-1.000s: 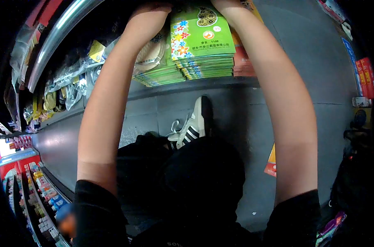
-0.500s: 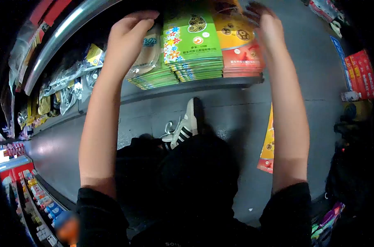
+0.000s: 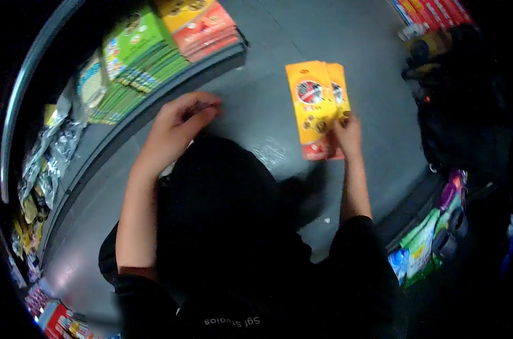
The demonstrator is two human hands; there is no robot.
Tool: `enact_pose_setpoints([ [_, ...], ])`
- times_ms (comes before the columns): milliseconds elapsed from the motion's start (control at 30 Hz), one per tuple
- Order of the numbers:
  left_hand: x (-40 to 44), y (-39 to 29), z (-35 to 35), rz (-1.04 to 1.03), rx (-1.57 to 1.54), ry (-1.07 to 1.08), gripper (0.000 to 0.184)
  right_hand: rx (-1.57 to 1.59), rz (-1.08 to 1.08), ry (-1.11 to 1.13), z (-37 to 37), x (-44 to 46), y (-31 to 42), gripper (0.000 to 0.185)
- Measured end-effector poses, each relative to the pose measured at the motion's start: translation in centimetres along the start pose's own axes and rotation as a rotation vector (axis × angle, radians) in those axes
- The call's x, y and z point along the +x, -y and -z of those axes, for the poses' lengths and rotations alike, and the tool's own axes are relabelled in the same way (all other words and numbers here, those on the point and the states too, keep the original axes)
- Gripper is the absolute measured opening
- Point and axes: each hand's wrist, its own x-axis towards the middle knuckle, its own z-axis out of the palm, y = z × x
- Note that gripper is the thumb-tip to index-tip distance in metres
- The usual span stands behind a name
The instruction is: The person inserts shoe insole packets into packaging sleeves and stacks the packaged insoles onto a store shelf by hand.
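- the right hand [image 3: 347,135] is closed on the yellow packets [image 3: 310,101], its thumb and fingers pinching them low on their right side, near the red band at the bottom.
- i count two yellow packets, one overlapping the other, with a slice of the rear one showing along the right; each bears a round dark-and-white emblem.
- they sit over the grey floor [image 3: 256,34], beyond the right-hand end of the shelf and well apart from it; from here i cannot tell whether they touch the floor or are lifted off it.
- the left hand [image 3: 183,118] is half curled in front of the shelf's front edge, thumb close to the fingers around a dark gap; i cannot tell whether anything is in it.
- on the shelf [image 3: 87,150], the orange-and-red stack [image 3: 202,34] fills the right-hand front corner.
- the green stack [image 3: 137,56] stands just beside it, further left along the front edge.
- toward the shelf's left end lie clear plastic packages [image 3: 47,164].
- across the floor, to the person's right, there are colourful bags [image 3: 420,248]; further forward on that side are red boxes [image 3: 431,11].
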Motion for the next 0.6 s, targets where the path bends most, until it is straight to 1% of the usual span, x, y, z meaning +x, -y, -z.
enact_pose_setpoints([
  [33,0.8,-0.6,-1.8,-0.003,0.0,0.035,0.018,-0.1,0.017,0.018,0.0,-1.1,0.1,0.052],
  [67,1.8,-0.9,-3.6,0.002,-0.016,0.052,0.018,-0.27,-0.002,0.059,0.4,-1.9,1.7,0.061],
  [100,2.9,-1.2,-5.4,-0.069,0.036,0.132,0.019,-0.206,-0.07,0.065,0.5,-3.0,3.6,0.068],
  [133,3.8,-1.5,-7.0,-0.143,0.088,0.208,0.021,-0.352,-0.062,0.022,-0.4,-3.2,3.4,0.07],
  [200,5.5,-1.3,-10.9,-0.137,0.04,0.217,0.022,-0.513,-0.086,-0.039,-1.9,-3.6,3.8,0.073],
  [267,6.0,-0.2,-12.9,-0.132,-0.002,0.21,0.023,-0.487,-0.155,0.031,-2.1,-3.4,4.3,0.073],
  [300,6.0,0.4,-13.4,-0.06,0.131,0.177,0.025,-0.48,-0.16,-0.006,-2.0,-3.3,4.8,0.068],
  [333,6.0,1.0,-13.5,0.013,0.267,0.143,0.026,-0.482,-0.157,0.004,-1.7,-3.1,5.0,0.068],
  [367,6.0,1.6,-13.3,0.024,0.266,0.138,0.026,-0.4,-0.206,0.072,-1.5,-2.9,5.2,0.065],
  [400,5.8,2.2,-12.7,0.005,0.335,0.135,0.027,-0.317,-0.255,0.143,-1.5,-2.9,5.2,0.061],
  [433,5.8,2.5,-12.3,-0.015,0.408,0.133,0.029,-0.318,-0.166,0.099,-1.9,-3.2,4.7,0.049],
  [467,5.8,2.4,-12.1,-0.009,0.415,0.127,0.029,-0.311,-0.161,0.106,-1.9,-3.2,4.6,0.049],
  [533,6.0,1.8,-11.6,0.039,0.372,0.07,0.03,-0.193,-0.116,0.137,-1.7,-3.2,4.9,0.038],
  [567,6.2,1.9,-11.6,0.039,0.375,0.067,0.03,-0.189,-0.113,0.137,-1.6,-3.3,5.0,0.038],
  [600,6.4,2.1,-11.6,0.034,0.326,0.028,0.034,-0.163,-0.071,0.106,-1.4,-3.6,5.1,0.034],
])
